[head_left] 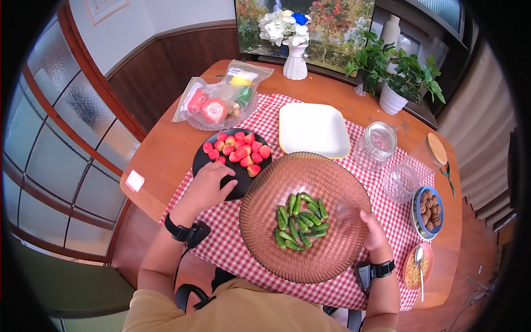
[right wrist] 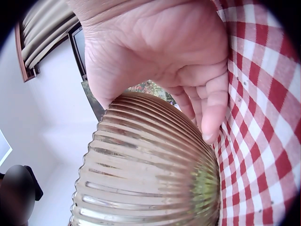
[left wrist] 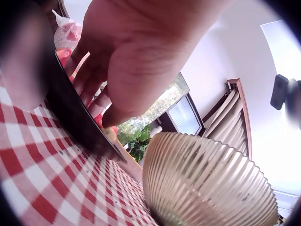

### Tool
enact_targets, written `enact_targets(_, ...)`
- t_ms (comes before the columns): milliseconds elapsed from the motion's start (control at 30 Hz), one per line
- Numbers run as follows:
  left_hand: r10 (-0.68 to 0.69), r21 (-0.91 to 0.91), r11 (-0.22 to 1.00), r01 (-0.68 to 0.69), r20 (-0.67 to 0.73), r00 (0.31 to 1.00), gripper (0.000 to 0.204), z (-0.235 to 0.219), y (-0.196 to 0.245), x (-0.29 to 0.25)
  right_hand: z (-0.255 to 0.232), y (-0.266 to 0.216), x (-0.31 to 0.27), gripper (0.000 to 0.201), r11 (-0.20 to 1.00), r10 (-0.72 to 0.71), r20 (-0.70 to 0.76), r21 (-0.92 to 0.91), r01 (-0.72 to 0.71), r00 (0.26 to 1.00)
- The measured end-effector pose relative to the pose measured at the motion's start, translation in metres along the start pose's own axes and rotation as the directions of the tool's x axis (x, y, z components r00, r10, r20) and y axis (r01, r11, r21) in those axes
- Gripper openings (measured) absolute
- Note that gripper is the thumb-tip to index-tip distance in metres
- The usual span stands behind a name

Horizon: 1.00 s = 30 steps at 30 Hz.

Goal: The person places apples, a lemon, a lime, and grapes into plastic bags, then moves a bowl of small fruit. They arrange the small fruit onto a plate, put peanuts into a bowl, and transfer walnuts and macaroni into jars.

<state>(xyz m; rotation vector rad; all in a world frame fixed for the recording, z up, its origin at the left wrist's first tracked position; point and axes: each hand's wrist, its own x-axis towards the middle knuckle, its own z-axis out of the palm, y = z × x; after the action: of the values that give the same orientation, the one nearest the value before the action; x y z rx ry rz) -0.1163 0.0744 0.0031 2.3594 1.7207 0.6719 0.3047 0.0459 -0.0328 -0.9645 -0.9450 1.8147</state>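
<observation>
My left hand (head_left: 209, 185) is over the near part of a black plate (head_left: 241, 191), its fingers loosely bent beside a pile of small red-and-yellow fruits (head_left: 241, 151). In the left wrist view that hand (left wrist: 141, 61) reaches across the plate's edge, nothing visible in its grasp. A large ribbed amber glass bowl (head_left: 265, 243) stands before me with several green peppers (head_left: 301, 221) in its bottom. My right hand (head_left: 376, 232) grips its right side. The right wrist view shows the thumb at the rim and the fingers against the outside of the glass bowl (right wrist: 136, 165).
Behind the bowl lie a white tray (head_left: 314, 130) and bagged items (head_left: 215, 108) in a clear dish. To the right stand a clip-top jar (head_left: 377, 145), a glass (head_left: 401, 182), a bowl of walnuts (head_left: 430, 210) and a pink bowl (head_left: 412, 276) with a spoon (head_left: 420, 268). Checked cloth (head_left: 221, 249) covers the table.
</observation>
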Motion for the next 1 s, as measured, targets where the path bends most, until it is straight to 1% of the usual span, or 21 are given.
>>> enact_targets(67,-0.035,-0.134,0.989,0.057,0.166,0.985,0.03,-0.001,0.013,0.006,0.001,-0.001,0.0,0.054,1.0,0.0,0.005,-0.017,0.001,1.0)
enact_targets(100,-0.037,-0.137,0.989,0.06,0.164,0.986,0.03,0.002,0.016,0.007,-0.001,-0.001,0.0,0.054,1.0,0.001,0.006,-0.022,-0.001,1.0)
enact_targets(167,0.097,-0.245,0.966,-0.081,0.056,0.994,0.028,0.011,0.02,0.011,-0.005,0.002,0.001,0.054,0.999,0.014,0.01,-0.03,-0.014,1.0)
enact_targets(200,0.135,-0.214,0.969,-0.126,0.029,0.99,0.031,0.014,0.019,0.013,-0.005,0.002,0.0,0.054,0.999,0.014,0.012,-0.034,-0.013,1.0)
enact_targets(233,0.134,-0.214,0.969,-0.126,0.025,0.991,0.031,0.014,0.018,0.015,-0.006,0.002,0.0,0.054,0.999,0.014,0.025,-0.043,-0.013,1.0)
enact_targets(267,0.137,-0.195,0.973,-0.125,0.05,0.989,0.032,0.013,0.016,0.016,-0.006,0.001,0.0,0.054,0.999,0.014,0.036,-0.051,-0.012,0.999)
enact_targets(333,0.141,-0.175,0.977,-0.125,0.077,0.987,0.034,0.012,0.013,0.022,-0.008,0.004,0.002,0.053,0.999,0.008,0.021,-0.043,-0.007,1.0)
enact_targets(400,0.039,-0.269,0.963,-0.033,0.015,0.999,0.033,0.011,0.008,0.029,-0.008,0.006,0.002,0.053,0.999,0.008,0.004,-0.031,-0.008,1.0)
enact_targets(433,0.036,-0.268,0.963,-0.03,0.018,0.999,0.033,0.01,0.007,0.031,-0.007,0.004,0.001,0.053,1.0,0.012,0.01,-0.026,-0.012,1.0)
enact_targets(500,-0.044,-0.222,0.975,0.031,-0.057,0.997,0.025,0.009,0.005,0.035,-0.005,0.002,0.0,0.052,1.0,0.016,0.016,-0.023,-0.016,1.0)
enact_targets(533,-0.043,-0.222,0.975,0.03,-0.056,0.997,0.025,0.008,0.006,0.038,-0.003,0.002,0.0,0.052,1.0,0.008,0.011,-0.022,-0.008,1.0)
enact_targets(633,-0.149,-0.165,0.975,0.148,0.005,0.989,0.028,0.0,0.009,0.051,-0.003,0.001,0.001,0.052,1.0,-0.002,0.002,-0.023,0.002,1.0)
enact_targets(667,-0.039,-0.096,0.995,0.034,-0.055,0.998,0.036,0.009,-0.003,0.056,-0.003,0.001,0.001,0.052,1.0,0.003,0.003,-0.031,-0.003,1.0)
enact_targets(700,-0.041,-0.097,0.995,0.035,-0.055,0.998,0.036,0.008,-0.002,0.063,-0.004,0.002,0.0,0.052,0.999,0.004,0.003,-0.033,-0.004,1.0)
enact_targets(733,0.131,-0.064,0.989,-0.136,-0.081,0.988,0.039,0.008,0.003,0.07,-0.005,0.003,0.0,0.052,1.0,0.011,0.006,-0.022,-0.011,1.0)
enact_targets(767,0.299,-0.027,0.952,-0.303,-0.102,0.949,0.041,0.008,0.008,0.074,-0.005,0.003,0.0,0.052,1.0,0.018,0.008,-0.012,-0.018,1.0)
enact_targets(800,0.299,-0.029,0.952,-0.303,-0.104,0.949,0.041,0.008,0.012,0.076,-0.005,0.002,0.0,0.052,1.0,0.018,0.008,-0.015,-0.018,1.0)
enact_targets(867,0.339,0.024,0.939,-0.344,0.118,0.933,0.049,0.008,0.018,0.08,-0.004,0.002,0.0,0.053,1.0,0.01,-0.016,-0.012,-0.01,1.0)
enact_targets(1000,0.306,0.012,0.95,-0.311,0.155,0.939,0.054,0.018,0.007,0.079,-0.013,0.007,0.002,0.055,0.999,0.038,0.014,0.002,-0.038,0.999)
